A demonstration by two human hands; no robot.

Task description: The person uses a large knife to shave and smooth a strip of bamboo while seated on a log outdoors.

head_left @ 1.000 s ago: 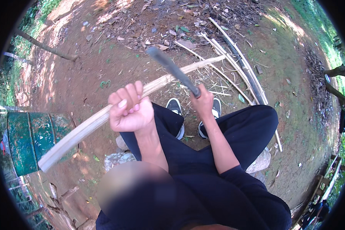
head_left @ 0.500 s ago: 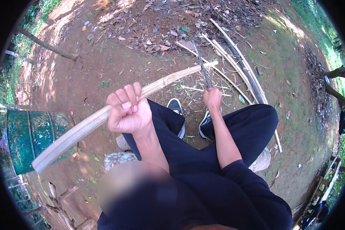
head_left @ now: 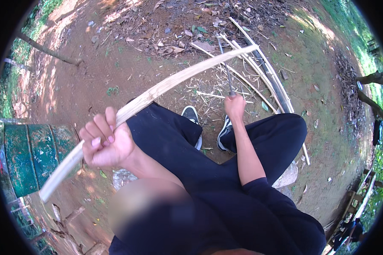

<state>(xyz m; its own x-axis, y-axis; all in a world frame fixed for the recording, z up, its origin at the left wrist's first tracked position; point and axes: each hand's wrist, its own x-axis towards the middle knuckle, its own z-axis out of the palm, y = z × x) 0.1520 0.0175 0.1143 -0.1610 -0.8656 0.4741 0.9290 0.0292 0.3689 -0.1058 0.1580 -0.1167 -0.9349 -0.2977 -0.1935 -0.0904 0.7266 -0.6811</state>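
A long, pale, slightly bent wooden strip slants from the lower left to the upper right. My left hand is closed around it, closer to its near left end. In my right hand is a long, narrow-bladed knife, its blade pointing away from me. The strip crosses the blade, and whether the two touch I cannot tell. The fingers of my right hand cover the knife's handle.
Several pale split strips and a dark pole lie beyond my right knee. Shavings litter the soil past my shoes. To the left lies a green metal drum, with broken branches nearer.
My left hand has moved left and nearer to me, now gripping closer to the strip's near end. The strip's far end has shifted right and away. My right hand has hardly moved.
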